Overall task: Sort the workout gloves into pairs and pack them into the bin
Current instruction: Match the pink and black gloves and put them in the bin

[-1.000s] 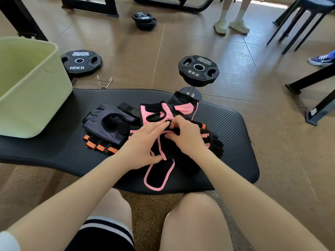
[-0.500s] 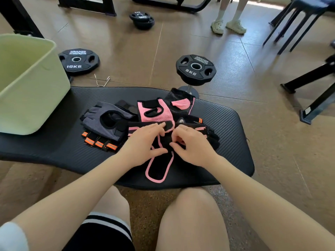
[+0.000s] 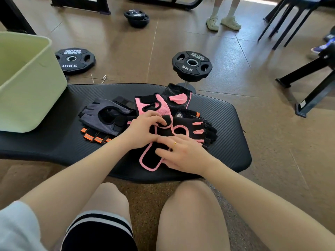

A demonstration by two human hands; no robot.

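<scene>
Person seated at the near edge of a black mat (image 3: 217,113), both hands working on a heap of workout gloves at its middle. Left hand (image 3: 143,131) has fingers curled over a black strap tab of the black glove with pink trim (image 3: 183,131), pinching that tab between fingertips and thumb. Right hand (image 3: 183,154) lies flat on the same glove's wrist flap, fingers straight and slightly spread, pressing it to the mat (a thin gold ring on one finger). The glove's finger stubs point right, and its pink-edged flap points toward the near edge. Far side of the heap: a pink mesh glove (image 3: 154,105), partly under the left hand, and beyond it to the right a black glove with a pink palm patch (image 3: 178,97). Left of the heap: a grey glove (image 3: 103,115) lying on top of a black glove with orange stripes (image 3: 94,137). Pale green bin (image 3: 32,91) stands on the mat's left end, well apart from the gloves. On the floor beyond: a 10 kg plate (image 3: 75,60) at left, a 5 kg plate (image 3: 192,65) on a stand just past the mat's far edge.
</scene>
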